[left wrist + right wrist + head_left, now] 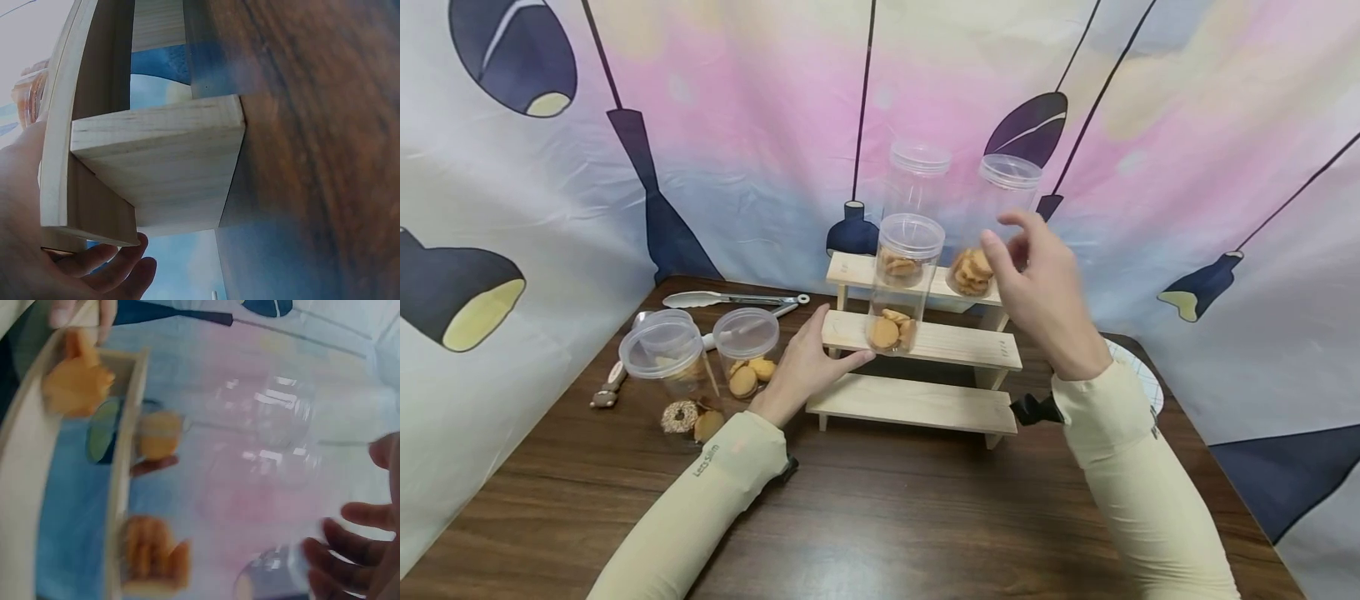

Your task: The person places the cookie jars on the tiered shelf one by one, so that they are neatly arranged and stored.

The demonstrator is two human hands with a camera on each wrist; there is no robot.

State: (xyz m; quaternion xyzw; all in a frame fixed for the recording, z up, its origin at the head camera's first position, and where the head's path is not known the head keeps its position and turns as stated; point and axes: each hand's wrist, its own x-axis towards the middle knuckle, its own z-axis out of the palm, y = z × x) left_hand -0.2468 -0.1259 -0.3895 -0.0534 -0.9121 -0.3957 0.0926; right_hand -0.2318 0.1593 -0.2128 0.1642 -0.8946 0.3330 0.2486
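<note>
My left hand [801,367] grips the left end of the middle step of a three-step wooden rack [917,400]; in the left wrist view its fingers bend round the board's end. On that step stands a clear lidded jar [901,293] with cookies at its bottom. Two more tall clear jars are on the top step: a left jar [917,158], partly behind the middle one, and a right jar [1009,172] holding cookies. My right hand [1045,292] is beside the right jar, fingers loosely bent and nothing held; the right wrist view shows a gap between the fingertips and the jars.
Left of the rack, a wide lidded jar [658,346] and a smaller lidded jar [747,333] with cookies stand on the brown table [880,525]. Behind them lie tongs [737,298] and a bear-handled utensil [612,385]. A white patterned round item [1142,375] is partly hidden by the right sleeve.
</note>
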